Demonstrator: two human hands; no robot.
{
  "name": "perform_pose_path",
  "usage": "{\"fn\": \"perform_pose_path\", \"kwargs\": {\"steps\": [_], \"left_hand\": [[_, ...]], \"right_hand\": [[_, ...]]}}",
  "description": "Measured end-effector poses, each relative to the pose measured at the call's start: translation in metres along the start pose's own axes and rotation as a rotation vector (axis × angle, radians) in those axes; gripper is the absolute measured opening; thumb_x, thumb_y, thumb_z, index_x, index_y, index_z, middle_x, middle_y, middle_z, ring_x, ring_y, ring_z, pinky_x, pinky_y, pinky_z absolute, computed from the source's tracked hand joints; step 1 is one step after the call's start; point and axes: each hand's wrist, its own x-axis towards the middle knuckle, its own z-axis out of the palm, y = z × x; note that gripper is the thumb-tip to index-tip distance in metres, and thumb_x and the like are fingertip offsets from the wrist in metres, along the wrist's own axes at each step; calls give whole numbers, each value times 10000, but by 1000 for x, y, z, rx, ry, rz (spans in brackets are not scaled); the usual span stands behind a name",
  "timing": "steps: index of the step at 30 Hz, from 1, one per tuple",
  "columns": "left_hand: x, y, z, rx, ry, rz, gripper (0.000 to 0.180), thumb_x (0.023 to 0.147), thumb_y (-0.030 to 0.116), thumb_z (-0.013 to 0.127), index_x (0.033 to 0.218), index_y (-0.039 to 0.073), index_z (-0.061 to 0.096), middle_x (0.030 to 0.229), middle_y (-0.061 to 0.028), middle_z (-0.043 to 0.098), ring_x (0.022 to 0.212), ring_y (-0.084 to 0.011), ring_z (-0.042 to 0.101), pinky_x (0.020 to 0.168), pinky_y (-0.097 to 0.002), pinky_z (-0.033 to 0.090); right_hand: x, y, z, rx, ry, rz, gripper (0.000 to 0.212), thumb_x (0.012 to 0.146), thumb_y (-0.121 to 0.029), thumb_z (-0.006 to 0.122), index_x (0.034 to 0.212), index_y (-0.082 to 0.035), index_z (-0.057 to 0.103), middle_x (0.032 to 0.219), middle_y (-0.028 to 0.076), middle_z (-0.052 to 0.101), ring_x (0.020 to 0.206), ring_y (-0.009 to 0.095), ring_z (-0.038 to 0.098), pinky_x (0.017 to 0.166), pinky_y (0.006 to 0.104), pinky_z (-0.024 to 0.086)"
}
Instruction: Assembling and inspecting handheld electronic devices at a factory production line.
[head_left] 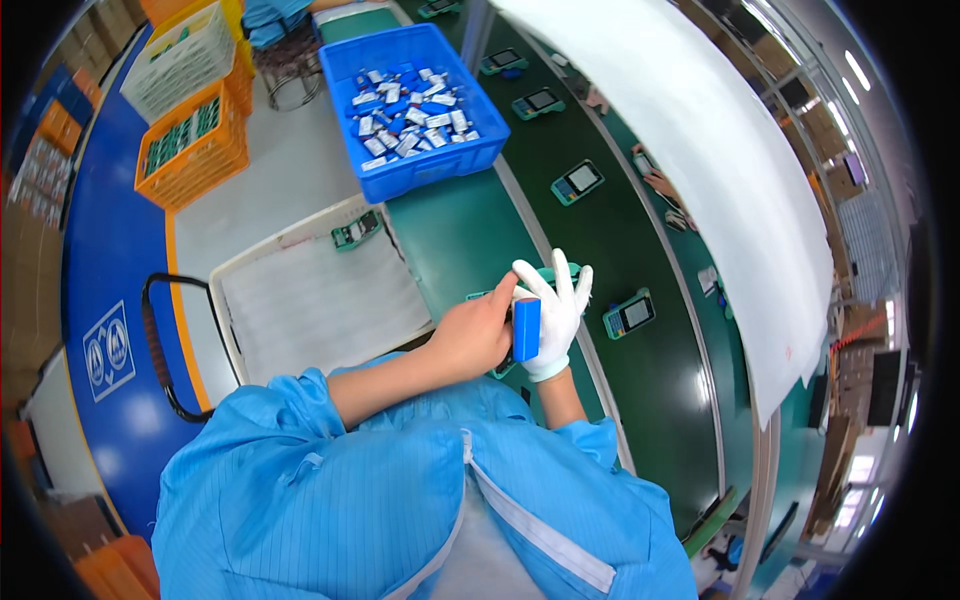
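My left hand (478, 330), bare, is closed around a small blue rectangular battery (526, 330) and its index finger reaches to the glove's fingers. My right hand (556, 318) wears a white glove, with its fingers stretched and spread beside the battery. Behind the gloved fingers shows a teal-green edge of a handheld terminal (560, 272); most of it is hidden by both hands. Whether the glove also touches the battery, I cannot tell.
Ahead stands a blue bin (350, 172) of blue-and-white batteries. A shallow white-lined tray (320, 310) at left holds one opened green terminal (356, 231). On the dark green conveyor (660, 420) at right lie several terminals (629, 314). Orange crates (192, 145) stand far left; a white sheet (720, 150) overhangs the right.
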Motion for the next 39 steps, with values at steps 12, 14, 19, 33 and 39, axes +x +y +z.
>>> {"fn": "perform_pose_path", "kwargs": {"steps": [12, 14, 19, 33, 39], "left_hand": [[-48, -174, 5, -1252, 212, -682, 342, 919, 131, 535, 1227, -17, 537, 1039, -96, 657, 900, -179, 655, 781, -301, 530], [-79, -200, -4, -1503, 382, -895, 341, 938, 130, 513, 1245, -19, 507, 1095, -116, 639, 974, -205, 645, 828, -354, 534], [-127, -318, 17, -1830, 599, -1032, 269, 929, 136, 540, 1181, 43, 557, 1085, -83, 642, 968, -187, 633, 820, -319, 521], [62, -554, 171, -2021, 953, -1152, 215, 949, 141, 582, 1137, 51, 531, 983, -87, 600, 866, -230, 590, 735, -308, 554], [107, -605, 203, -1819, 462, -1098, 313, 1015, 256, 404, 1148, -16, 486, 1077, -211, 604, 996, -328, 619, 901, -485, 519]], "right_hand": [[96, -40, 83, 1580, 118, 519, 472, 1047, -260, 302, 932, 34, 653, 1158, 218, 634, 1137, 303, 577, 1063, 434, 347], [123, -9, 105, 1238, -214, 573, 432, 1035, -265, 361, 947, 47, 648, 1132, 215, 645, 1100, 302, 596, 1011, 418, 409], [208, 49, 185, 1116, -591, 681, 617, 970, -486, 463, 1193, 75, 589, 1186, 180, 621, 1104, 250, 577, 997, 372, 401], [12, 60, 75, 396, -685, 1279, 396, 977, -218, 535, 1253, 67, 548, 1195, 152, 623, 1130, 216, 571, 1009, 322, 410], [-83, 38, -21, 247, -496, 1531, 405, 979, -208, 531, 1249, 95, 533, 1183, 154, 624, 1106, 226, 589, 993, 337, 429]]}}
